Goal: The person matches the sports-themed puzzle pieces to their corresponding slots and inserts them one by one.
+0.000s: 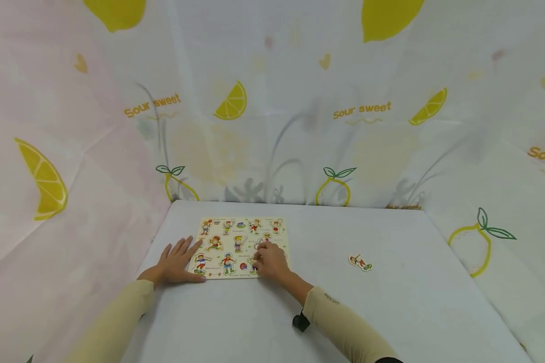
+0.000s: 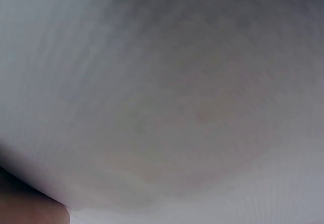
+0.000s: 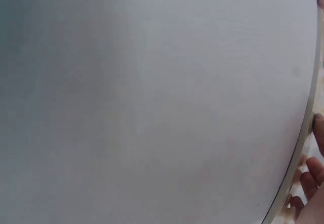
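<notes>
A pale wooden puzzle board (image 1: pixel 236 276) with cartoon sports figures lies on the white table. My left hand (image 1: pixel 176 263) rests with spread fingers over its left edge, thumb along the front corner. Over the board's right part, my right hand (image 1: pixel 271 259) has its fingers curled down, pinching a figure puzzle piece (image 1: pixel 253 266) that they partly cover. In the right wrist view only a few curled fingertips (image 3: pixel 315 171) show at the board's edge. A loose figure piece (image 1: pixel 361 262) lies on the table to the right. The left wrist view is mostly blurred white.
The white table (image 1: pixel 418 292) extends right of and in front of the board. Behind and beside it hangs a lemon-patterned cloth (image 1: pixel 272 146). A small black object (image 1: pixel 301 322) sits by the right sleeve.
</notes>
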Action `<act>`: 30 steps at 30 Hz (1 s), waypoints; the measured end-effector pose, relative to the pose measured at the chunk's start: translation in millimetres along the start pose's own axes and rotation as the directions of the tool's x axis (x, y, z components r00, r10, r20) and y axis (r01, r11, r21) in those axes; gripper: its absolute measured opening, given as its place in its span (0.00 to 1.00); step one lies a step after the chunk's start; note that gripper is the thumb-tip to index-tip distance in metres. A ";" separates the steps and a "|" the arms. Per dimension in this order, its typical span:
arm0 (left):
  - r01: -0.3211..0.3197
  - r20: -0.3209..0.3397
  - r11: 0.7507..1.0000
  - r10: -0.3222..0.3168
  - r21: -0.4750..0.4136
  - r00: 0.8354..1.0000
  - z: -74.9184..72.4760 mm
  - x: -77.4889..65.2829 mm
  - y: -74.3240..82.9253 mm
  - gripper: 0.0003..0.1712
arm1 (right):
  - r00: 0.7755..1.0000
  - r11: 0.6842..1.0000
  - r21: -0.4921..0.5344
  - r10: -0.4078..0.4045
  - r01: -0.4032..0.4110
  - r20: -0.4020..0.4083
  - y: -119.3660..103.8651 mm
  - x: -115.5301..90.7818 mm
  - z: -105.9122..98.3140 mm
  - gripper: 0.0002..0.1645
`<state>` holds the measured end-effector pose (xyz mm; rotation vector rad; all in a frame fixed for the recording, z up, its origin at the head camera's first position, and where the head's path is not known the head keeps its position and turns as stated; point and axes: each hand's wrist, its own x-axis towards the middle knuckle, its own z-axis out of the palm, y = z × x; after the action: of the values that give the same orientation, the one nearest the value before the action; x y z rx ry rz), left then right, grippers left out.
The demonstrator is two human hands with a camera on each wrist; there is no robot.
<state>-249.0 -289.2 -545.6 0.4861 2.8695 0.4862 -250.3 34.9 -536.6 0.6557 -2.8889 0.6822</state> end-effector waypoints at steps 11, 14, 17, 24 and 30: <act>-0.017 -0.021 1.000 0.017 0.002 1.000 -1.9 -3.6 3.6 0.71 | 0.997 0.998 0.043 0.047 -0.049 0.058 42.9 -9.6 -41.8 0.55; -0.037 -0.033 0.999 0.036 -0.024 0.999 -1.4 -4.9 3.2 0.70 | 0.993 0.995 -0.076 0.074 -0.067 0.090 58.8 -11.8 -53.4 0.57; -0.043 -0.031 0.999 0.042 -0.026 0.999 1.3 -4.9 0.9 0.71 | 0.993 0.989 -0.127 0.092 -0.082 0.078 75.8 -15.8 -55.5 0.58; -0.026 -0.036 1.000 0.026 0.006 0.999 8.3 -5.4 -3.8 0.72 | 0.992 0.984 -0.140 0.118 -0.110 0.046 98.9 -27.1 -63.1 0.58; -0.039 -0.040 0.999 0.038 -0.020 0.998 2.6 -5.0 2.7 0.71 | 0.980 0.969 -0.182 0.182 -0.166 0.078 118.3 -37.0 -76.1 0.57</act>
<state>-242.9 -287.7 -546.5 0.5352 2.8942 0.5378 -268.0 178.6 -523.4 0.4268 -3.0748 0.4174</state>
